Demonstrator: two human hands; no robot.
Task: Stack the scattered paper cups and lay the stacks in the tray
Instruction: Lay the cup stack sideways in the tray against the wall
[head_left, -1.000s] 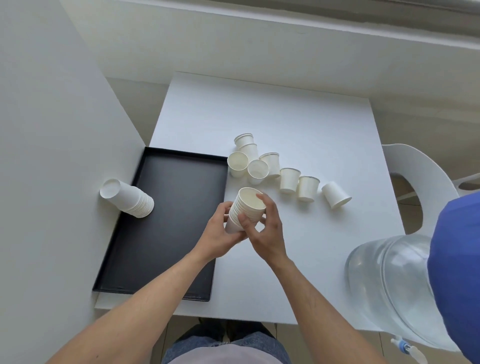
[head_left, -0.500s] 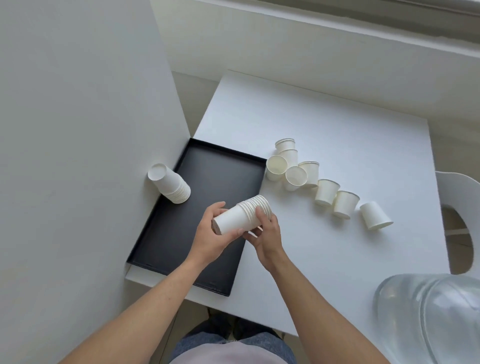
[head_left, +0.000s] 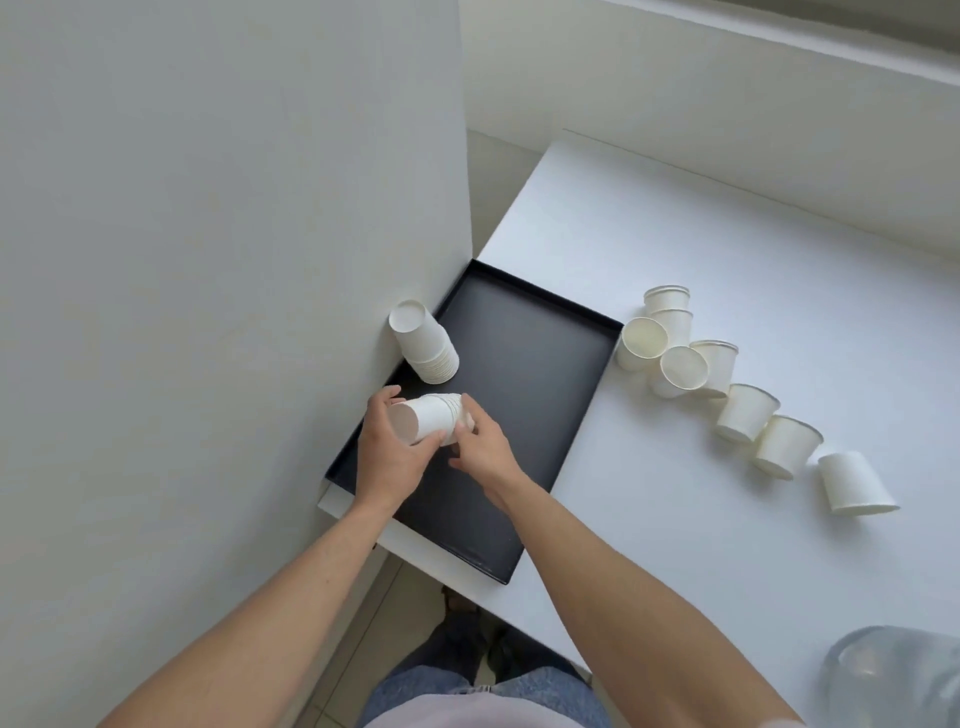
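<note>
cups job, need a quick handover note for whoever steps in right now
Left hand grips the base end of a sideways stack; right hand holds its rim end, low over the tray.
Done: an earlier stack lies at the tray's left edge by the wall.
In progress: the held stack is going down just in front of it; whether it touches the tray yet cannot be told.
Left: eight loose cups in a line on the table right of the tray, to stack and lay in.
</note>
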